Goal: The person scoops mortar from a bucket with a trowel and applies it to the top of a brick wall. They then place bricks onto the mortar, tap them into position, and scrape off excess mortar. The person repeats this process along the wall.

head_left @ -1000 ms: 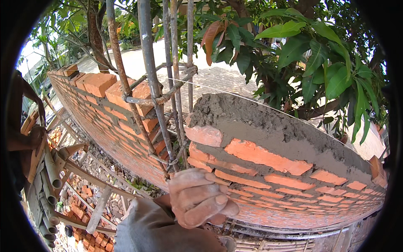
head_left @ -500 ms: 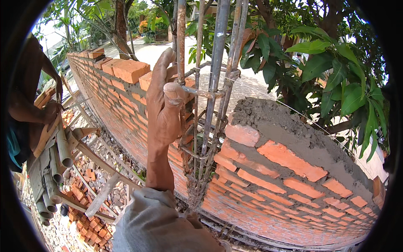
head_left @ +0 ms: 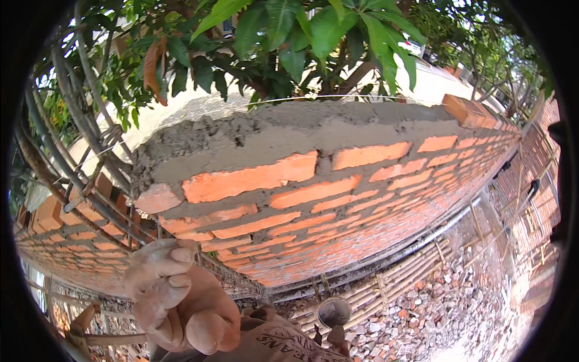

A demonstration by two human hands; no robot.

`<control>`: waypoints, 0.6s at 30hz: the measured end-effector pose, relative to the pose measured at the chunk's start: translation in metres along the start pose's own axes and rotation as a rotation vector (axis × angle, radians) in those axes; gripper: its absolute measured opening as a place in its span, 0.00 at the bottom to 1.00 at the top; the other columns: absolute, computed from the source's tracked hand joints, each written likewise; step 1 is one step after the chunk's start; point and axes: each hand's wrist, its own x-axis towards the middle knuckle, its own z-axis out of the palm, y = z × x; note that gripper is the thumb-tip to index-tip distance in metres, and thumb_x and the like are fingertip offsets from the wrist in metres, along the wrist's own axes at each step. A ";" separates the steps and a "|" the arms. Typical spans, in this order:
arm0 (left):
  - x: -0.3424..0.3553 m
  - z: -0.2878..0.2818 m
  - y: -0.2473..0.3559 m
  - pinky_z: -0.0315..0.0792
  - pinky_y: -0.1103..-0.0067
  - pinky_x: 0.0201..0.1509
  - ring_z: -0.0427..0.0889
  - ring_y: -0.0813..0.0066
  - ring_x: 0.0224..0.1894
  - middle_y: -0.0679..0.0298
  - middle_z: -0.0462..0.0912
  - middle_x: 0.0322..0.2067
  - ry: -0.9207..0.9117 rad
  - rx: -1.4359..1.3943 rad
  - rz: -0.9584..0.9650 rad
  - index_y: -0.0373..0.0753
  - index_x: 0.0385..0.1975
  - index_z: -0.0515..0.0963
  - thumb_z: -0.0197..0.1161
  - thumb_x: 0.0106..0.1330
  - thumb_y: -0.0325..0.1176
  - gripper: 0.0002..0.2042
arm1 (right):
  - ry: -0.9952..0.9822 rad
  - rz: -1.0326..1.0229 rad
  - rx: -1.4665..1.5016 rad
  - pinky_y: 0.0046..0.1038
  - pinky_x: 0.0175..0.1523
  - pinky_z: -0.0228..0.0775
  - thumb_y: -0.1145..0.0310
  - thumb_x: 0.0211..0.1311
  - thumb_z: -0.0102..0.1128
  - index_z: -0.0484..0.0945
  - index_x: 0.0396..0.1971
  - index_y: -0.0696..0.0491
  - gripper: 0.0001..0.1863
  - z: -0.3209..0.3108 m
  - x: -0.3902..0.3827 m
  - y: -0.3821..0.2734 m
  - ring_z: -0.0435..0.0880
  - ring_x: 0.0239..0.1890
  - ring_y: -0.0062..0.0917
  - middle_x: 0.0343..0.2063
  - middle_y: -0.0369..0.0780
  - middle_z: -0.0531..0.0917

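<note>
Rebar: between brick walls
String: along mortar
Foliage: overhanging beyond
Left hand: fingers curled; grip, cannot tell

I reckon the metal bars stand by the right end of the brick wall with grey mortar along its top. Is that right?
Not quite: in the head view, the metal bars stand by the left end of the brick wall. Grey mortar does run along its top.

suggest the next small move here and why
I'd probably level the mortar at its left end: it looks lumpy and carries no bricks there, while bricks stand at the right end. The left hand, fingers curled, is nearby.
</note>
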 end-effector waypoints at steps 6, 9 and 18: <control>0.049 0.185 0.012 0.71 0.79 0.31 0.75 0.72 0.22 0.61 0.79 0.22 -0.207 -0.367 -0.065 0.31 0.30 0.79 0.63 0.63 0.32 0.09 | -0.037 -0.114 0.253 0.29 0.26 0.75 0.67 0.54 0.66 0.78 0.34 0.58 0.12 -0.061 -0.030 0.032 0.81 0.22 0.25 0.25 0.42 0.80; 0.108 0.304 0.017 0.72 0.67 0.33 0.80 0.55 0.26 0.47 0.81 0.25 -0.443 -0.229 -0.093 0.29 0.28 0.81 0.55 0.59 0.28 0.10 | -0.038 -0.262 0.239 0.27 0.21 0.72 0.68 0.58 0.63 0.78 0.31 0.60 0.10 -0.070 -0.059 -0.065 0.79 0.18 0.22 0.18 0.37 0.78; 0.122 0.480 0.003 0.73 0.67 0.33 0.82 0.59 0.30 0.53 0.83 0.31 -1.340 0.102 -0.157 0.40 0.38 0.84 0.56 0.46 0.26 0.18 | 0.229 -0.996 0.190 0.23 0.24 0.69 0.69 0.67 0.58 0.64 0.62 0.65 0.27 -0.089 -0.182 -0.382 0.75 0.21 0.18 0.29 0.37 0.77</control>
